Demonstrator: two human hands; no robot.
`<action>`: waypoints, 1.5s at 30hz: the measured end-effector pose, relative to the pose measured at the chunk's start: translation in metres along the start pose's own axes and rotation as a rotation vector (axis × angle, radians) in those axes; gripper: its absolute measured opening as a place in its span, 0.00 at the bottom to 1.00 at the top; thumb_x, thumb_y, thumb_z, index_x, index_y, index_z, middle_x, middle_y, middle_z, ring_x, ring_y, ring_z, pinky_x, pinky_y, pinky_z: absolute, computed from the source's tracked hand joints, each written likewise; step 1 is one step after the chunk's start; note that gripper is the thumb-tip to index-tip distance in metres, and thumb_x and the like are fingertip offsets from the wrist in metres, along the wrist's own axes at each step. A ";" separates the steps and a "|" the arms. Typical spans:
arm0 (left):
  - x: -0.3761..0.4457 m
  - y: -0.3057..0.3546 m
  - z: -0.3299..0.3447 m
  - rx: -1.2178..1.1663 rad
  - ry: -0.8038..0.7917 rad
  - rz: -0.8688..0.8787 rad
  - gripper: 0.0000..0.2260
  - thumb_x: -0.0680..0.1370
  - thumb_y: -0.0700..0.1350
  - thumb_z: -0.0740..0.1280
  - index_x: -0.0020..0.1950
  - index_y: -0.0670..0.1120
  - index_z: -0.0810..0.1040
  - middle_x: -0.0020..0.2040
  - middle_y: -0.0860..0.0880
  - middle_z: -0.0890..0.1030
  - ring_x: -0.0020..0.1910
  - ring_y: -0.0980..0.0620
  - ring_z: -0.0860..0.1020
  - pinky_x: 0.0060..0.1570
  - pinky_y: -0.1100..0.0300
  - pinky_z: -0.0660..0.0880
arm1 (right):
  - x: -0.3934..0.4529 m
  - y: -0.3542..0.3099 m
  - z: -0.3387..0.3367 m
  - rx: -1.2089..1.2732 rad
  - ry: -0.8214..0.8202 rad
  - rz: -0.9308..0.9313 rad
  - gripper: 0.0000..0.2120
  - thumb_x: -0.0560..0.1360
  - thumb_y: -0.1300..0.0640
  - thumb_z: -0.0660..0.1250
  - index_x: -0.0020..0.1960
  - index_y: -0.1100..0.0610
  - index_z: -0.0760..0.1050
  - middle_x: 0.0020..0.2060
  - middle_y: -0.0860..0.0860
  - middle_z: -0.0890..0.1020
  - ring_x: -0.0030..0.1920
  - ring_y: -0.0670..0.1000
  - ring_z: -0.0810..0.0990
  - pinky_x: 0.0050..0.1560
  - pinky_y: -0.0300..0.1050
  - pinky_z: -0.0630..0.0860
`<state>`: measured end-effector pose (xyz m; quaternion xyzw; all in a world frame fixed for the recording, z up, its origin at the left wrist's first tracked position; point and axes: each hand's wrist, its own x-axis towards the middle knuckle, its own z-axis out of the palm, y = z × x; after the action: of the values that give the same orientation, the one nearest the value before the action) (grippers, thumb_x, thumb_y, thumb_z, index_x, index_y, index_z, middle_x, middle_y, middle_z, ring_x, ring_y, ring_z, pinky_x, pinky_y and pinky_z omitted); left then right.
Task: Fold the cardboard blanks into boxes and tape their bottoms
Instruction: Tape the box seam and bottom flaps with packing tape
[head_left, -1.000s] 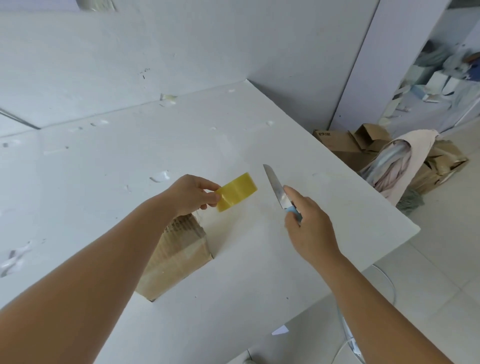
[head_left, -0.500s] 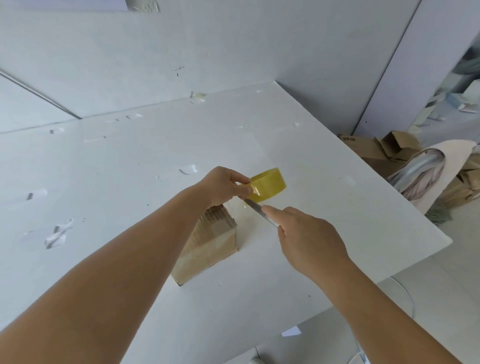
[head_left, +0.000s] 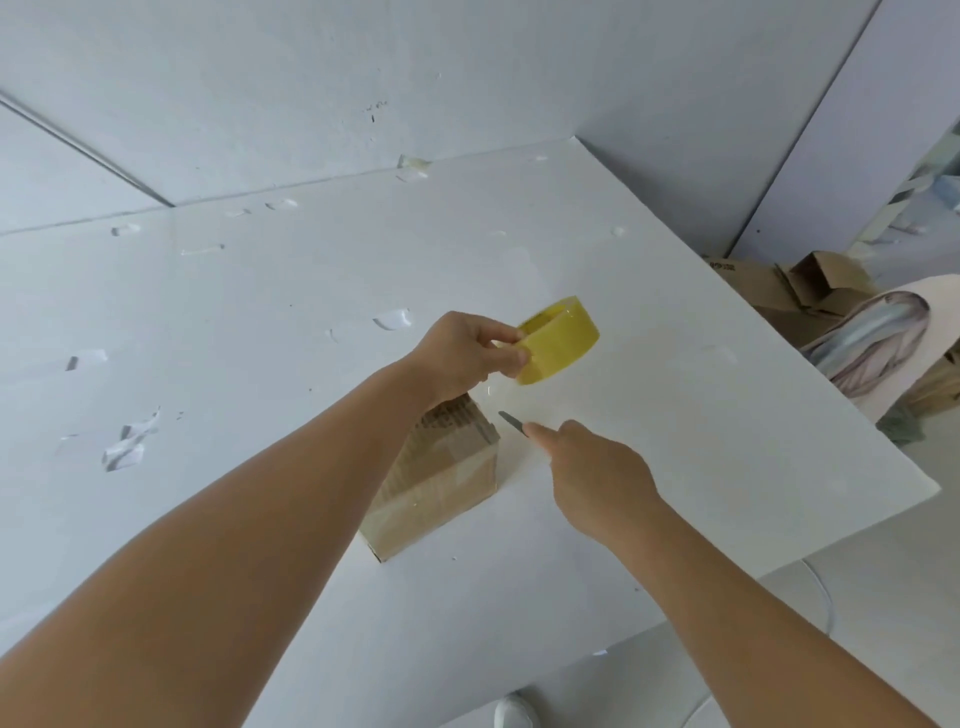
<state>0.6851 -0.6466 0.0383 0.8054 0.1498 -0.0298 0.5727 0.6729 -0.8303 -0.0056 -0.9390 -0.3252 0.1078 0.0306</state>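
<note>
Box (head_left: 441, 478): small cardboard, folded up, on white table (head_left: 675, 415), near-centre; clear tape visible over top and down near side; partly hidden by left forearm.
Tape roll (head_left: 558, 340): yellow, held up above table, just far-right of box, not touching it; thin clear strip seems to run from roll down toward box, faint, can't tell for sure.
L hand (head_left: 462, 353): grasping roll, thumb and fingers pinched on its left rim.
R hand (head_left: 597, 467): clenched round knife handle, index finger stretched along spine; just right of box.
Knife (head_left: 511, 422): only short bit of blade showing past fingertip, tip pointing far-left, below roll, by box's top right corner; touching tape or box, can't tell.
Table: tape scraps (head_left: 124, 447) stuck on left part and further back.
Floor, far right: heap of cardboard blanks/boxes (head_left: 789, 291); rolled printed sheet (head_left: 872, 353) leaning near them.
Near edge: white shoe (head_left: 511, 712) under table edge.
</note>
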 end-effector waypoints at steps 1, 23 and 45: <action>0.000 0.000 -0.001 -0.003 -0.005 -0.002 0.08 0.73 0.43 0.73 0.52 0.48 0.83 0.36 0.50 0.83 0.35 0.59 0.76 0.31 0.71 0.70 | 0.003 0.002 0.007 0.012 -0.016 0.031 0.30 0.77 0.65 0.54 0.75 0.45 0.54 0.52 0.52 0.69 0.49 0.54 0.76 0.39 0.45 0.70; -0.001 0.002 0.002 0.007 -0.011 -0.085 0.10 0.71 0.41 0.75 0.51 0.49 0.82 0.37 0.49 0.83 0.27 0.60 0.72 0.28 0.73 0.70 | 0.036 -0.074 0.007 1.677 0.314 0.606 0.09 0.75 0.54 0.67 0.40 0.59 0.77 0.36 0.55 0.81 0.39 0.55 0.79 0.50 0.59 0.80; -0.095 -0.023 -0.051 -0.339 0.491 0.017 0.09 0.74 0.40 0.72 0.53 0.47 0.82 0.34 0.50 0.81 0.32 0.60 0.77 0.36 0.71 0.74 | 0.036 -0.072 0.011 1.652 0.175 0.643 0.09 0.72 0.54 0.67 0.36 0.56 0.73 0.33 0.52 0.75 0.37 0.53 0.73 0.37 0.46 0.71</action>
<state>0.5817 -0.6122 0.0555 0.6826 0.2799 0.1960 0.6460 0.6547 -0.7515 -0.0140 -0.6678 0.1390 0.2391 0.6910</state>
